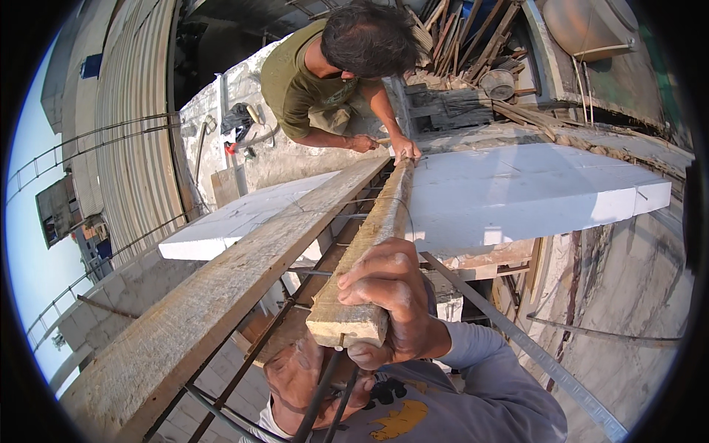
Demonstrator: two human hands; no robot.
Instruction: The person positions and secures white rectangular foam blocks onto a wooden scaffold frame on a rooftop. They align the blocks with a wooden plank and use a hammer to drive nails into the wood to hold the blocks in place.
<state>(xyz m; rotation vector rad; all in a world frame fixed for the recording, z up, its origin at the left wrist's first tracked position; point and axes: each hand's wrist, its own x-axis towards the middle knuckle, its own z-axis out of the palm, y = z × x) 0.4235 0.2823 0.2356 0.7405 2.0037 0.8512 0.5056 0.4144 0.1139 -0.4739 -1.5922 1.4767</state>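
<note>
My right hand [391,295] is wrapped round the near end of a narrow wooden board [362,262], its thumb below the end face. Low in front of my body, my left hand [303,380] is curled behind dark steel rebar [319,395]; the bars partly cover its fingers, and what they hold cannot be made out. To the left runs a wider wooden plank [221,284], roughly alongside the board, with rebar in the gap. A co-worker's hand [405,149] steadies the board's far end; the other hand [362,143] holds a light-coloured handle.
A white block slab [532,192] extends to the right, and another white slab [244,214] lies left behind the plank. A metal straightedge [524,343] slants down at right. The co-worker [317,88] crouches at the far side. Scrap timber [480,37] and a bucket [497,85] are beyond.
</note>
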